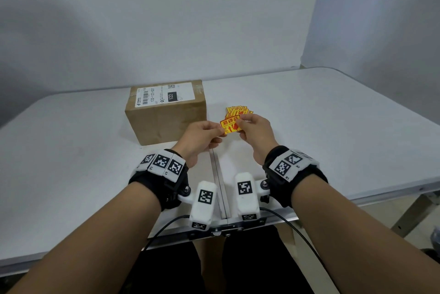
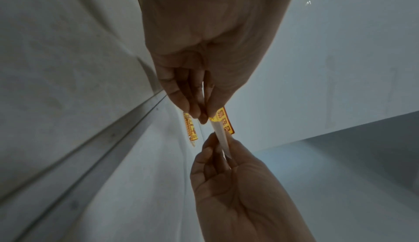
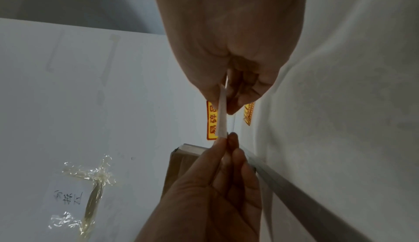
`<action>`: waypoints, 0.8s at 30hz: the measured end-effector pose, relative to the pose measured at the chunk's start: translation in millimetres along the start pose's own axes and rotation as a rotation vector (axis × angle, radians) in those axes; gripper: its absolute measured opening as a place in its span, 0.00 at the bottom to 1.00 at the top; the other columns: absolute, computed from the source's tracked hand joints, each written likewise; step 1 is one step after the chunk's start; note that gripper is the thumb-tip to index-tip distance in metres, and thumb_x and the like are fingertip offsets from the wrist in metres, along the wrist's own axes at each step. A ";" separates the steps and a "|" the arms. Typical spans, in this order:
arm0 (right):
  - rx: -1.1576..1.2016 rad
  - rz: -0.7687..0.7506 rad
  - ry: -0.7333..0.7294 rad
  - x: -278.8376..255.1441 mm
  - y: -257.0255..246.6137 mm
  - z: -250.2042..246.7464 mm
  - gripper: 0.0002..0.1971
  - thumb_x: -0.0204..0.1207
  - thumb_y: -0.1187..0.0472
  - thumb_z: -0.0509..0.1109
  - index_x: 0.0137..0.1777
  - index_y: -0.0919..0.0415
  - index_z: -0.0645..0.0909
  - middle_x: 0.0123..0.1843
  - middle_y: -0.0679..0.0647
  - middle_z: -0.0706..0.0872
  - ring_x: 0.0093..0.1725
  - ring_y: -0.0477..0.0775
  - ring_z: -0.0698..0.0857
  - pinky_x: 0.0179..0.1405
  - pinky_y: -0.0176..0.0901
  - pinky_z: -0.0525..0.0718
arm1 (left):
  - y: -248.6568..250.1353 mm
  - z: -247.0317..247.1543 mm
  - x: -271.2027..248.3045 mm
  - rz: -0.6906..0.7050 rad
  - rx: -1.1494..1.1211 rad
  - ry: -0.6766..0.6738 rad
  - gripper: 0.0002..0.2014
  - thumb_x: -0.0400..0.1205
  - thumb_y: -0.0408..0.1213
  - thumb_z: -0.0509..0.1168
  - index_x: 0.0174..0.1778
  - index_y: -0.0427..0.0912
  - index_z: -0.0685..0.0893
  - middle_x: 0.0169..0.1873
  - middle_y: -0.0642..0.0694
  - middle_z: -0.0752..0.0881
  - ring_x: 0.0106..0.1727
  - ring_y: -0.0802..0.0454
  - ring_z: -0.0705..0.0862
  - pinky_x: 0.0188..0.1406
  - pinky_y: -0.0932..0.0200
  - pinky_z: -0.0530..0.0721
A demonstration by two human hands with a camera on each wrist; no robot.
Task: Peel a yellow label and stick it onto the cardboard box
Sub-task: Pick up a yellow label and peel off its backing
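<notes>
A yellow label [image 1: 230, 126] with red print hangs above the table, and both hands pinch it. My left hand [image 1: 219, 132] holds its left edge; my right hand [image 1: 241, 124] holds its right edge. In the left wrist view the left hand [image 2: 202, 118] and right hand [image 2: 218, 142] grip a white backing strip [image 2: 221, 136], with the yellow label face [image 2: 225, 122] beside it. The right wrist view shows the same label [image 3: 212, 120] and white strip [image 3: 222, 116] between right hand [image 3: 226, 107] and left hand [image 3: 226, 138]. The cardboard box [image 1: 166, 113] stands just left of the hands.
A loose pile of yellow labels [image 1: 239, 110] lies on the white table [image 1: 333, 127] just behind the hands. A metal seam [image 1: 217, 174] runs down the table's middle. A taped paper note [image 3: 72, 194] sticks to the wall behind the table.
</notes>
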State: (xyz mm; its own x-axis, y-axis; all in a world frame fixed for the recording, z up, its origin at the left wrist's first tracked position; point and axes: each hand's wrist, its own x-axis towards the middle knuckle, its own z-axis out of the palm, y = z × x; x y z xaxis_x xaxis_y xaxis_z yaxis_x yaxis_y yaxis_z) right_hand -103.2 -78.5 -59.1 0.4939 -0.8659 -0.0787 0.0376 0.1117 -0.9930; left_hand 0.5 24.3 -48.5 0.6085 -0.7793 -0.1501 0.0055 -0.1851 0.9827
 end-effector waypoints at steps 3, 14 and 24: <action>-0.033 -0.008 0.003 -0.7 3.2 3.4 0.12 0.80 0.61 0.66 0.60 0.65 0.81 0.49 0.55 0.85 0.38 0.44 0.81 0.39 0.32 0.78 | -2.1 0.8 -1.7 -0.019 -0.021 -0.029 0.06 0.80 0.34 0.69 0.51 0.39 0.86 0.41 0.46 0.90 0.38 0.56 0.83 0.45 0.61 0.83; -0.152 -0.100 0.017 -2.0 9.1 0.8 0.13 0.77 0.56 0.68 0.47 0.68 0.83 0.41 0.58 0.84 0.40 0.54 0.80 0.43 0.48 0.81 | -0.8 -2.6 -2.6 0.001 -0.036 -0.059 0.09 0.80 0.37 0.69 0.52 0.39 0.89 0.43 0.47 0.90 0.38 0.58 0.82 0.43 0.64 0.82; -0.164 -0.117 -0.013 -4.6 9.4 1.8 0.06 0.77 0.56 0.69 0.47 0.58 0.83 0.43 0.53 0.85 0.42 0.53 0.81 0.45 0.46 0.81 | -1.4 -4.9 -4.6 0.031 0.010 -0.076 0.06 0.80 0.39 0.68 0.48 0.42 0.89 0.41 0.49 0.90 0.36 0.59 0.82 0.39 0.65 0.82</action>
State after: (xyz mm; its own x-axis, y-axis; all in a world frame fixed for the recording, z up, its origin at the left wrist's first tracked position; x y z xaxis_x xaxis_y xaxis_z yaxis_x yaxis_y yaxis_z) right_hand -103.5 -72.5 -67.9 0.5060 -0.8617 0.0384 -0.0455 -0.0711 -0.9964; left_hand 1.6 31.1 -48.6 0.5464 -0.8277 -0.1276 -0.0206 -0.1656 0.9860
